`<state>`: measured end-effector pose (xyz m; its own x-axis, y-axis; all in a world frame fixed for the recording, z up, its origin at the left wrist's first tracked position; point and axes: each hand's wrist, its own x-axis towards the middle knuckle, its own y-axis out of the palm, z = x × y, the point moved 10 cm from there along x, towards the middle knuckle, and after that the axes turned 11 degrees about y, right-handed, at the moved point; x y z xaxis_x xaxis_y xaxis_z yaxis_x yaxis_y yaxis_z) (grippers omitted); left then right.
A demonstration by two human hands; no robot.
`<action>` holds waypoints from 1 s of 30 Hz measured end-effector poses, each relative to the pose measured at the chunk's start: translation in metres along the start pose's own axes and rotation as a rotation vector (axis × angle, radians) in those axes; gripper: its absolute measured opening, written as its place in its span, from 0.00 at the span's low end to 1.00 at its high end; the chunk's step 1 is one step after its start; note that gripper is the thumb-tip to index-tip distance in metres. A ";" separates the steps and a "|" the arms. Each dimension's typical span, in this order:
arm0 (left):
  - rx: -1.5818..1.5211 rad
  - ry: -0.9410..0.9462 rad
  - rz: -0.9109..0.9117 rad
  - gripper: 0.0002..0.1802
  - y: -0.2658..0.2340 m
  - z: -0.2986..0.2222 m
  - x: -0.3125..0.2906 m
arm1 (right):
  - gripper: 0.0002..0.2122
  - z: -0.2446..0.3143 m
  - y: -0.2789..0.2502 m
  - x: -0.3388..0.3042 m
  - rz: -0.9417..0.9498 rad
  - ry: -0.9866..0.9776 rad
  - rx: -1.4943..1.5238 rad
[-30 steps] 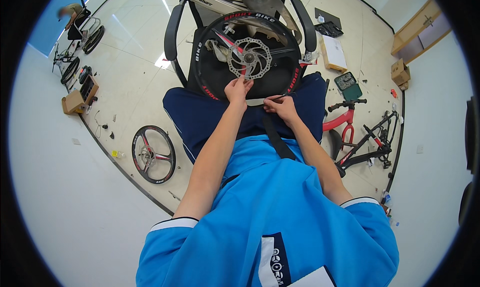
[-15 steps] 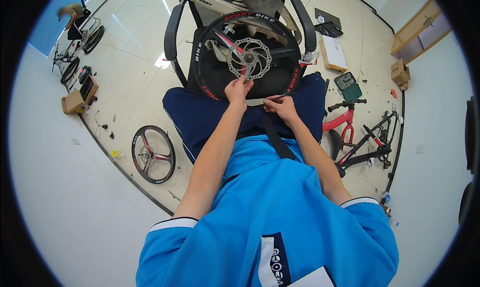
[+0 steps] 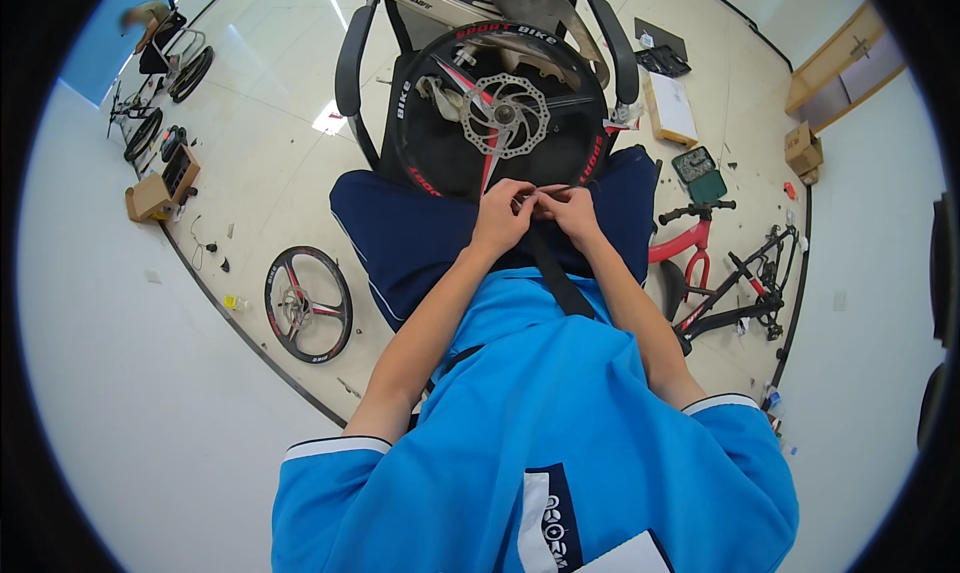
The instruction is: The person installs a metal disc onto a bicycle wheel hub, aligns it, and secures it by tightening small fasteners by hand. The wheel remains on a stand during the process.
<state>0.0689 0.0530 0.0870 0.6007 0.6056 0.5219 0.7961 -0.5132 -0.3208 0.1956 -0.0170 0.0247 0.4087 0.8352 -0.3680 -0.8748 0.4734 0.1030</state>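
A bicycle wheel (image 3: 587, 81) with a black tyre and red and white spokes lies on the black chair in front of me, close to my knees. The silver brake disc (image 3: 527, 101) at its hub faces up. Over the near edge of the wheel, my left hand (image 3: 503, 216) and my right hand (image 3: 570, 213) meet with their fingertips together. My left fingers are pinched, and whatever is between them is too small to make out. From my right fingers a thin dark rod-like tool (image 3: 578, 185) sticks out toward the right.
Behind the wheel, a pale bike frame (image 3: 437, 3) rests on the chair between its armrests (image 3: 352, 58). A second wheel (image 3: 348, 308) lies on the floor at left. To the right are a red bike frame (image 3: 683, 241), a black frame (image 3: 735, 308) and a green case (image 3: 707, 187). Another person (image 3: 150, 18) sits far left.
My left hand has left the brake disc and come back and right to meet my right hand. The right hand has hardly moved and keeps the thin dark tool.
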 end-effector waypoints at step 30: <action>-0.408 -0.552 -0.363 0.16 -0.030 0.114 -0.004 | 0.10 0.036 -0.027 0.071 -0.140 0.088 0.078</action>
<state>0.0507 0.1351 0.0043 0.3423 0.9390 0.0348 0.9243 -0.3431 0.1672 0.2577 0.0395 0.0291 0.4977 0.7333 -0.4631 -0.7867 0.6066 0.1151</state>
